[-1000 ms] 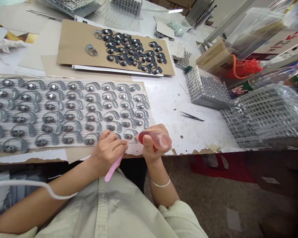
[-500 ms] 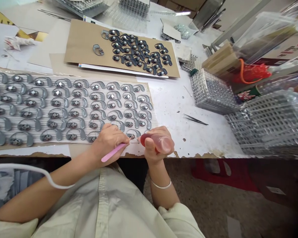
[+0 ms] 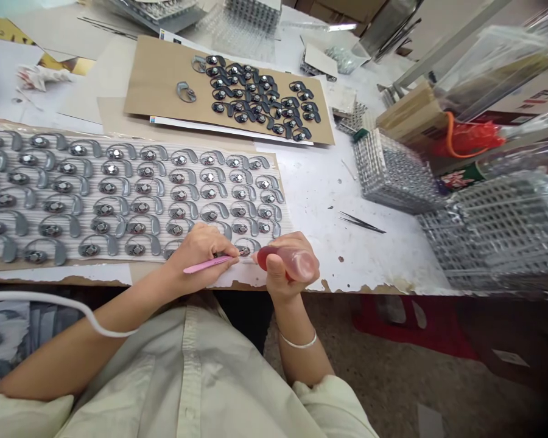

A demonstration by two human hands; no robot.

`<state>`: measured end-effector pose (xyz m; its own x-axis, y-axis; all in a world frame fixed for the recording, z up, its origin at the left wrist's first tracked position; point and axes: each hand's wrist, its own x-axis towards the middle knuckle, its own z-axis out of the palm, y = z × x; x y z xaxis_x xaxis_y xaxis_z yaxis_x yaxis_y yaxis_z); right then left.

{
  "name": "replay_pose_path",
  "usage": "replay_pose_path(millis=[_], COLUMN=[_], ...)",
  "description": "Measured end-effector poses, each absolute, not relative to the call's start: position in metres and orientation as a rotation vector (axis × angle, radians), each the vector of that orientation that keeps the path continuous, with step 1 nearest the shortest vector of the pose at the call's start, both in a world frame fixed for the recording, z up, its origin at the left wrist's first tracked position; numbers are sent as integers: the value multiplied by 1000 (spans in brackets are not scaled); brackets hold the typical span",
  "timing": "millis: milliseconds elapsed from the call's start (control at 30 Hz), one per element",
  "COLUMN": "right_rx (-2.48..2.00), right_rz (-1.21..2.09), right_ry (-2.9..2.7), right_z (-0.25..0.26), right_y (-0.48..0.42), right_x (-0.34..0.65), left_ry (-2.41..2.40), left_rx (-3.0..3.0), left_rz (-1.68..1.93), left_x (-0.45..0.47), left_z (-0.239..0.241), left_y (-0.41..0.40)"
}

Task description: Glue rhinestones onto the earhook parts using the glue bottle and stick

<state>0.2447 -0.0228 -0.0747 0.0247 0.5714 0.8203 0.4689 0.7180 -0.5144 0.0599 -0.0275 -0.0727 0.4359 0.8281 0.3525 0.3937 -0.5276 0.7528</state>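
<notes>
My left hand pinches pink tweezers whose tip points right at a grey ear-hook earphone part in the front row. On that part's other side, my right hand is wrapped round a soft squeeze bottle of reddish liquid, its thin nozzle pointing left toward the same part. Whether either tip touches it I cannot tell. Several rows of like grey parts lie on a ribbed white sheet, and my left hand covers some of the front ones.
Behind the sheet, a brown cardboard sheet carries several black ear-hook parts. Black tweezers lie on the white table to the right. Stacked lattice trays and plastic-wrapped trays stand along the right side.
The pink tweezers lie flatter now, their rear end raised a little, and my left hand has tilted with them. My right hand and the bottle keep their place; the view has shifted slightly.
</notes>
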Motion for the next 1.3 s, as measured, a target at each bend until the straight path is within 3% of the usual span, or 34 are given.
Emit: replay_pose_path(millis=[1300], right_rx=[-863], right_rz=[98], right_ry=[-1623], right_z=[-81], right_y=[-21], right_x=[244], left_ry=[1048], left_rx=[2073], left_rz=[970], left_x=[60], left_z=[-74], left_y=[-27])
